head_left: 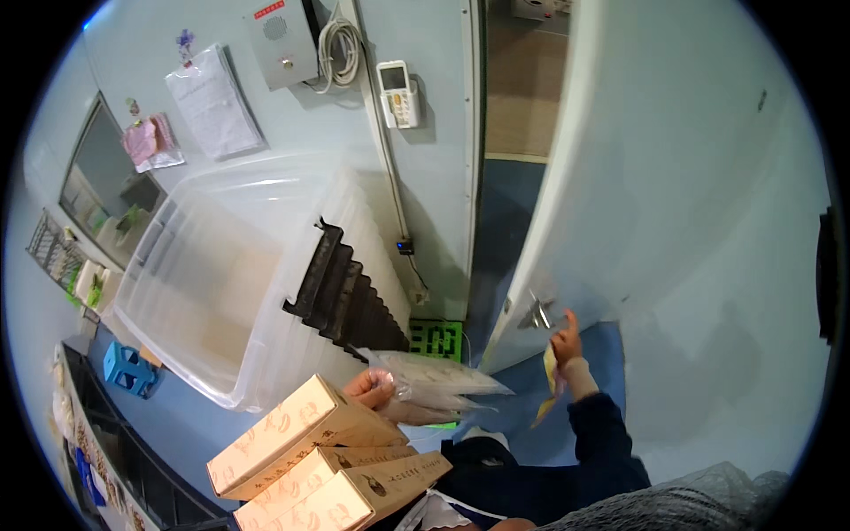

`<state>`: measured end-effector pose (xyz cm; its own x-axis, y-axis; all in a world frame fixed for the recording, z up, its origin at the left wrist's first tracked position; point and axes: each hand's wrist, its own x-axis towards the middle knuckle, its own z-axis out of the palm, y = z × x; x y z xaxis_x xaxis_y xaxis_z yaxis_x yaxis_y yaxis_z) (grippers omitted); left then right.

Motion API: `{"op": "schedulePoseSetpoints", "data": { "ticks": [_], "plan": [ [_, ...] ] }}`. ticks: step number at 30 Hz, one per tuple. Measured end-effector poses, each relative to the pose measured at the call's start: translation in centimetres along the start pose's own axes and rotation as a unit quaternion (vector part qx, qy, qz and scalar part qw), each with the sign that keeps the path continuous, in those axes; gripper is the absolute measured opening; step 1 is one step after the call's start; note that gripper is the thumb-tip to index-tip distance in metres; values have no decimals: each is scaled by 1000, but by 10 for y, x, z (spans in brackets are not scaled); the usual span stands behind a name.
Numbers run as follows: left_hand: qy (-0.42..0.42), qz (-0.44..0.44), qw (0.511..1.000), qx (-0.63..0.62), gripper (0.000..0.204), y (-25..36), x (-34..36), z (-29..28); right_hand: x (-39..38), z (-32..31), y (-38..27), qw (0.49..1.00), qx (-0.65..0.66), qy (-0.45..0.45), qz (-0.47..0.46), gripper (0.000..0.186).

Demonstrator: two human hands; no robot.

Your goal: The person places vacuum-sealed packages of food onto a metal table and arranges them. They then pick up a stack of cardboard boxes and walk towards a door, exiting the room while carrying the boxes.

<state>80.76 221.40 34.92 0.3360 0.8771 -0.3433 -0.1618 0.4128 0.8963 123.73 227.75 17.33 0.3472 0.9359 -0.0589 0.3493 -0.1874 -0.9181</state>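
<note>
My left hand (pixel 372 389) is closed on the gathered ends of several clear plastic bags (pixel 434 373); what is in them is hard to make out. Printed tan cardboard boxes (pixel 305 434) rest stacked against my left arm, hiding most of it. At the right, my right hand (pixel 567 341) reaches up beside the metal door handle (pixel 537 314), one finger stretched out near it. A thin yellow strip or packet (pixel 546 389) hangs from this hand. The pale door (pixel 673 177) stands ajar, a gap showing between it and the frame.
Nested clear plastic bins (pixel 266 336) with black handles (pixel 332 283) stand at the left. A green plastic grate (pixel 438 336) lies by the wall. Farther left are a blue stool (pixel 130 367) and a dark rack edge (pixel 142 451). A remote control (pixel 397 96) hangs on the wall.
</note>
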Motion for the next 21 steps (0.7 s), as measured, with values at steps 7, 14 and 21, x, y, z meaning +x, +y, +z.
{"op": "schedulePoseSetpoints", "data": {
  "ticks": [7,14,21],
  "plan": [
    [-149,-27,988,10,6,9,47,47,-225,-58,83,956,132,130,228,62],
    [-242,-71,967,15,7,-12,145,110,-316,-109,255,721,572,384,73,50],
    [-330,-124,926,134,10,18,256,230,-331,-248,214,665,28,652,364,44]
  ]
}}
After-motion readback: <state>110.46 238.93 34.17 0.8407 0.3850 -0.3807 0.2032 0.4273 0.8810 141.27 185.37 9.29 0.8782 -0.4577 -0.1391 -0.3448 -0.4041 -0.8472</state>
